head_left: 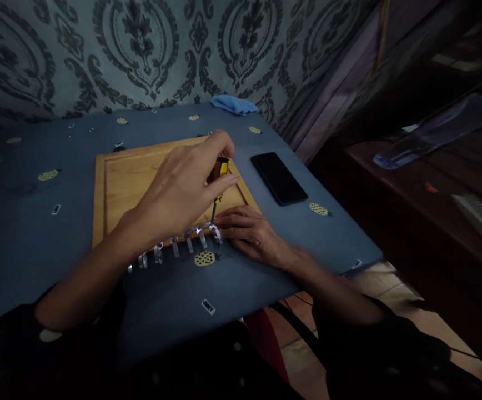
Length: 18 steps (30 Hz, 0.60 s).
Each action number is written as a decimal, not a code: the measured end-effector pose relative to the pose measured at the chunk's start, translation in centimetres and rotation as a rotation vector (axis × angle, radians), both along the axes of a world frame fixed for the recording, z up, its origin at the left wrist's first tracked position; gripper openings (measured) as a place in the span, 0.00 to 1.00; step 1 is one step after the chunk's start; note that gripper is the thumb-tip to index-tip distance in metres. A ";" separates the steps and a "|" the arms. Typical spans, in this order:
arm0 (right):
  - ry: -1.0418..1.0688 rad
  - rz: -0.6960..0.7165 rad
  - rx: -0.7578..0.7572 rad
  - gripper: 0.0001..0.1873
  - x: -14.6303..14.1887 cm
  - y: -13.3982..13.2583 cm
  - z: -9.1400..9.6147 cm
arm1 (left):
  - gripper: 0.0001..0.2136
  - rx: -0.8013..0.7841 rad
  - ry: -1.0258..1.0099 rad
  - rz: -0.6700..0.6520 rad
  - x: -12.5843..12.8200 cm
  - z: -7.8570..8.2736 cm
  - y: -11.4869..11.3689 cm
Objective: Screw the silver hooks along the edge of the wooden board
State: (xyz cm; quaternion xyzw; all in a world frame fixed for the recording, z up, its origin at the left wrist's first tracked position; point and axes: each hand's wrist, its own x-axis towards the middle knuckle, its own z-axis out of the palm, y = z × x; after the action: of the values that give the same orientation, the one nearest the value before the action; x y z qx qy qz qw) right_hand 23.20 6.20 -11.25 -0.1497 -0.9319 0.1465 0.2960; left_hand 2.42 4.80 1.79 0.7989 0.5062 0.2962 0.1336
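Note:
My left hand (191, 180) is closed round the yellow-and-black handle of a screwdriver (220, 176), held nearly upright. Its tip meets the right end of a metal strip with several hooks (174, 247) that lies along the near edge of a wooden board (120, 178). My right hand (249, 230) lies on the blue cloth at the strip's right end, fingers pressed together against the last hook.
A black phone (279, 178) lies right of the board on the blue patterned tablecloth (49, 233). A blue rag (233, 104) sits at the far edge by the wallpapered wall. Small metal parts are scattered on the cloth. A dark wooden shelf (411, 194) stands to the right.

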 end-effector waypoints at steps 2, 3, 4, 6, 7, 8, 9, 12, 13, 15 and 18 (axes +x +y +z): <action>-0.003 0.001 -0.001 0.12 0.0 0.0 0.1 | 0.10 -0.007 -0.079 0.016 -0.1 -0.4 -0.2; -0.006 0.004 -0.004 0.12 0.0 0.0 0.1 | 0.11 -0.011 -0.109 0.017 -0.2 -0.5 -0.2; -0.010 0.005 -0.010 0.12 0.0 -0.1 0.2 | 0.11 -0.014 -0.133 0.012 -0.3 -0.5 -0.3; -0.019 0.001 -0.028 0.12 0.1 -0.1 0.4 | 0.10 -0.026 -0.159 -0.023 -0.5 -0.4 -0.4; -0.024 -0.003 -0.035 0.12 0.1 -0.2 0.4 | 0.09 -0.033 -0.159 -0.048 -0.6 -0.3 -0.4; -0.028 -0.008 -0.041 0.13 0.1 -0.2 0.5 | 0.08 -0.041 -0.148 -0.072 -0.7 -0.2 -0.4; -0.031 -0.011 -0.044 0.13 0.1 -0.2 0.5 | 0.07 -0.051 -0.126 -0.090 -0.7 -0.1 -0.5; -0.027 -0.011 -0.043 0.13 0.1 -0.2 0.4 | 0.05 -0.052 -0.026 -0.079 -0.7 0.0 -0.6; -0.024 -0.011 -0.041 0.13 0.1 -0.2 0.3 | 0.05 -0.030 0.003 -0.062 -0.6 -0.1 -0.6; -0.024 -0.011 -0.039 0.13 0.2 -0.2 0.3 | 0.05 0.044 0.037 -0.031 -0.4 -0.4 -0.5; -0.029 -0.013 -0.038 0.13 0.1 -0.3 0.5 | 0.04 0.101 0.047 -0.009 -0.3 -0.7 -0.4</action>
State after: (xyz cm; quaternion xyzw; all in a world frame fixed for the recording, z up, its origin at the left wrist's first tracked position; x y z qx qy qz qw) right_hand 23.33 5.91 -10.76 -0.1635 -0.9321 0.1599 0.2807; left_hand 2.10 4.36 1.10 0.8135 0.4900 0.3021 0.0825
